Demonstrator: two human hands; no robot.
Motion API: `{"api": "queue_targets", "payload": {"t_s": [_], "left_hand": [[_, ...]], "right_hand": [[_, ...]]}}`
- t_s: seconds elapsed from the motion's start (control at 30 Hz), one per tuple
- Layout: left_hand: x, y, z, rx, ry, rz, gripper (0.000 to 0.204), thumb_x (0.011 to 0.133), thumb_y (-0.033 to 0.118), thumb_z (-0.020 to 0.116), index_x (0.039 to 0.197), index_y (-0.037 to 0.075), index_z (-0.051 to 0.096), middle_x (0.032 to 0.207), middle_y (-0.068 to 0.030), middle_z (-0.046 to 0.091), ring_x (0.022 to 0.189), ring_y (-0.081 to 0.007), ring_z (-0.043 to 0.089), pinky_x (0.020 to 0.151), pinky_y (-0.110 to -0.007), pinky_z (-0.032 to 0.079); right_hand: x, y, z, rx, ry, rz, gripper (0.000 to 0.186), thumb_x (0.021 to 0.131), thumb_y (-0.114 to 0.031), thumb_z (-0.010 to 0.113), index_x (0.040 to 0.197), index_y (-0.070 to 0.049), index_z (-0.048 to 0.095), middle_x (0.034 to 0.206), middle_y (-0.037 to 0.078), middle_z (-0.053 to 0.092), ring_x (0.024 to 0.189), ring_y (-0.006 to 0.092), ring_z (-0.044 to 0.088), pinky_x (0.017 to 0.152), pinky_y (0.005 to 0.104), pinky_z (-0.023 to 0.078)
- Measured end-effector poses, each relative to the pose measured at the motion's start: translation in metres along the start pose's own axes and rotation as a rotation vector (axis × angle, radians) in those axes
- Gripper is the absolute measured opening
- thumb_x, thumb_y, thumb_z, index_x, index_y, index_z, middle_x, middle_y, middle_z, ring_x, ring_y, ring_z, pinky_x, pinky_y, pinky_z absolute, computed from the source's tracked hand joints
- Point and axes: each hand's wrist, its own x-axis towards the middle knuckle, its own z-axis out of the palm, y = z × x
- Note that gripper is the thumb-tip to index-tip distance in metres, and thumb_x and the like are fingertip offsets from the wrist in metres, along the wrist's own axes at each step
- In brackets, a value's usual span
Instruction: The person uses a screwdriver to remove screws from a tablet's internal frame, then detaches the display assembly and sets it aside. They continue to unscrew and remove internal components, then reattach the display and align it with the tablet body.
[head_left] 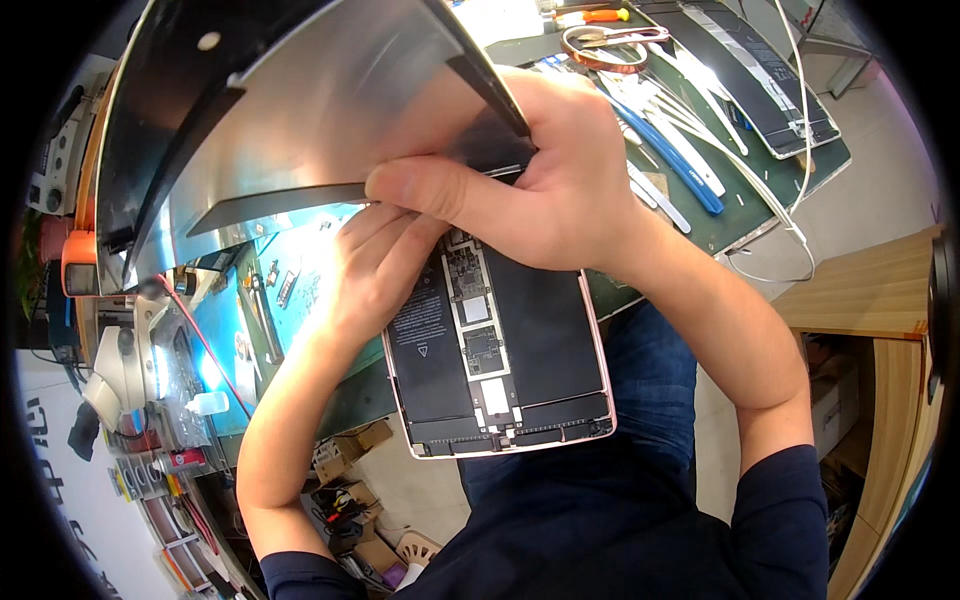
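Note:
An opened tablet [555,340] with a pink frame lies at the bench's near edge, partly over my lap. Two black battery cells flank its narrow circuit board [476,310]. Its detached screen panel [330,110] stands raised at the tablet's far end, tilted up to the left, with the shiny metal inner side facing me. My right hand [570,180] grips the panel's lower right corner, thumb on the inner side, other fingers hidden behind. Bent fingers of my left hand [375,265] reach to the tablet's far left corner, under the right thumb; their tips are hidden.
Scissors [620,36], an amber tape roll [590,58], a blue pry tool [680,165] and several white tools lie at the back right, near another opened tablet [745,75] and a white cable [797,150]. A small bottle [207,403] stands left; a wooden cabinet [860,285] is at right.

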Motion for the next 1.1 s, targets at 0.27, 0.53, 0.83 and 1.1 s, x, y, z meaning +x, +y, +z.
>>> {"api": "queue_targets", "payload": {"t_s": [0.27,0.53,0.83,1.1], "left_hand": [[0.002,0.001,0.000,-0.017,0.005,-0.021,0.034,0.080,-0.001,0.073,0.113,0.000,0.073,0.094,-0.0146,0.073,0.082,-0.0321,0.071,0.068,-0.041,0.058],[0.002,0.010,-0.004,-0.016,-0.060,-0.161,0.025,0.074,-0.008,0.078,0.096,0.000,0.069,0.090,-0.0180,0.071,0.081,-0.0413,0.069,0.070,-0.048,0.054],[-0.001,0.008,-0.001,-0.044,-0.014,-0.168,0.034,0.083,-0.007,0.076,0.115,0.001,0.072,0.087,-0.0147,0.071,0.076,-0.0347,0.071,0.064,-0.042,0.056],[-0.010,0.006,0.001,-0.101,-0.048,-0.265,0.027,0.081,-0.003,0.079,0.105,0.001,0.069,0.099,-0.0176,0.073,0.091,-0.0399,0.069,0.081,-0.046,0.053]], "right_hand": [[-0.001,0.006,0.005,0.040,0.054,-0.041,0.024,0.086,-0.030,0.083,0.100,-0.010,0.081,0.078,0.012,0.076,0.066,0.0260,0.074,0.063,0.0324,0.057],[-0.005,0.004,0.007,0.031,0.080,-0.032,0.025,0.086,-0.032,0.084,0.098,-0.010,0.080,0.076,0.011,0.075,0.065,0.0258,0.073,0.063,0.0328,0.057],[-0.004,0.005,0.009,0.040,0.097,-0.035,0.026,0.084,-0.033,0.084,0.097,-0.010,0.080,0.074,0.011,0.073,0.064,0.0272,0.072,0.062,0.0337,0.056],[0.001,0.011,0.014,0.022,0.166,-0.042,0.032,0.082,-0.036,0.085,0.095,-0.008,0.078,0.073,0.011,0.073,0.064,0.0283,0.072,0.063,0.0351,0.056]]}}
